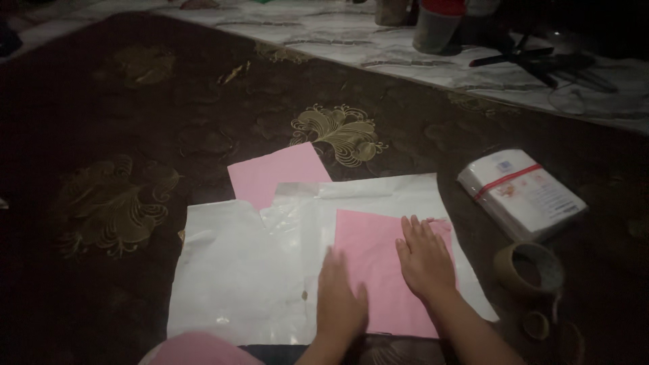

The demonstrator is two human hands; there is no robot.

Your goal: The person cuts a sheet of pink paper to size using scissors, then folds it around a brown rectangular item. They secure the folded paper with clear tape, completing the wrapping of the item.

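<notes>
A pink sheet of paper (375,260) lies on a white plastic sheet (250,277) spread over a dark patterned carpet (135,135). My left hand (339,299) rests flat at the pink sheet's left edge, fingers together. Flat on the sheet's right part lies my right hand (424,258), fingers spread and pointing away from me. Neither hand grips anything. A second pink sheet (274,172) pokes out from under the far edge of the plastic.
A wrapped white packet with a red band (520,192) lies to the right. A roll of brown tape (529,267) and a smaller roll (536,324) sit near my right forearm. Scissors (534,61) and a container (436,27) stand on the pale floor beyond the carpet.
</notes>
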